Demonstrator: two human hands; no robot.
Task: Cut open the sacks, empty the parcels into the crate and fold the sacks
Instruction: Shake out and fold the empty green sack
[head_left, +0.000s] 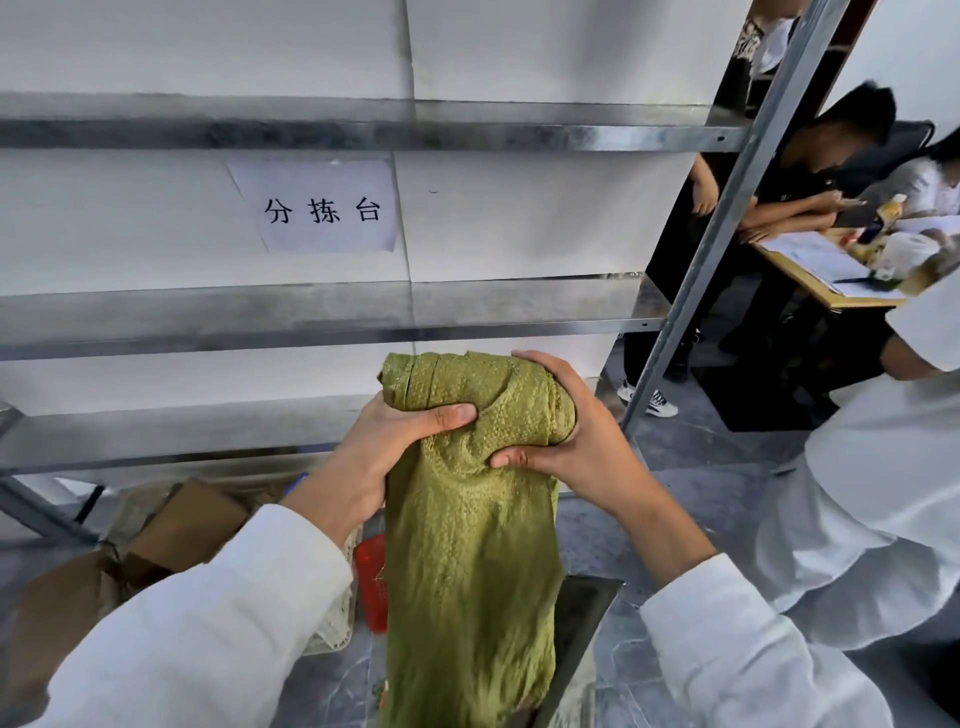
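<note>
1. Both hands are on a green woven sack (467, 519), held up in front of a metal shelving rack (363, 317).
2. Left hand (363, 467) has its grip closed on the sack's left side near the top. The thumb lies flat across the front of the fabric and the other fingers go round behind, so you can't see them.
3. Right hand (576, 447) is closed around the rolled or folded top end from the right. Fingers curl over the top edge and the thumb presses into the front lower down, so the weave bunches up between the two thumbs.
4. The top of the sack is bundled into a thick wad with a few fold layers showing at its left edge. The rest hangs straight down, loose and wrinkly, out of the bottom of the view.
5. Both arms are in white long sleeves (197, 623).
6. Down left, behind the left forearm, are brown cardboard parcels (176, 525) sitting in a pale mesh-walled crate (337, 618), plus something red (371, 582) right beside the sack.
7. A paper sign (322, 208) with printed characters is stuck on the white wall behind the shelves.
8. Over on the right, past the rack's upright, there's a worktop (810, 275) with papers and bottles, and people around it. Someone else's white sleeve (883, 493) fills the right edge.
</note>
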